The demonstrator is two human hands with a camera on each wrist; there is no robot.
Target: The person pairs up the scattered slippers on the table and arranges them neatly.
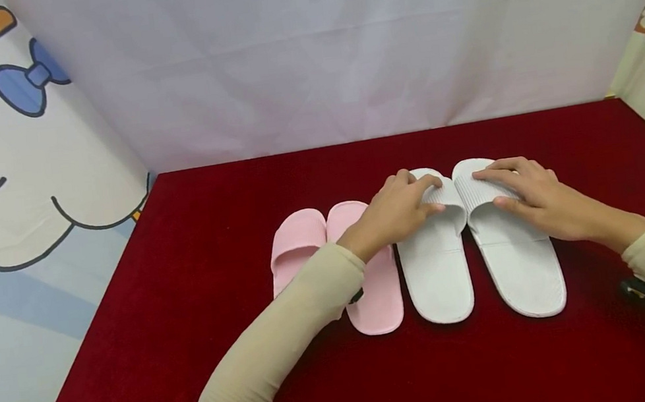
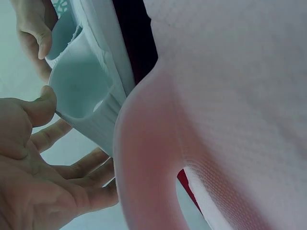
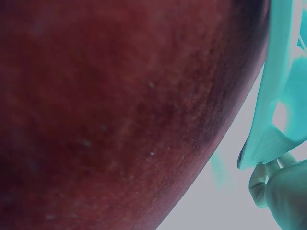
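Two white ribbed-strap slippers lie side by side, the left white slipper [image 1: 438,284] and the right white slipper [image 1: 524,279], toes pointing away. My left hand [image 1: 400,211] is at the strap of the left one, thumb and fingers spread around its outer side. In the left wrist view those fingers look loosely bent against the strap. Over the strap of the right slipper rests my right hand [image 1: 540,199], fingers extended, thumb near the strap's rear edge. Only part of that hand shows in the right wrist view, beside the slipper's side.
Left of the white pair lie two pink slippers, the left pink slipper [image 1: 297,231] and the right pink slipper [image 1: 375,304], partly covered by my left forearm. All stand on a dark red cloth-covered table [image 1: 190,295]. A white curtain [image 1: 313,63] hangs behind its far edge.
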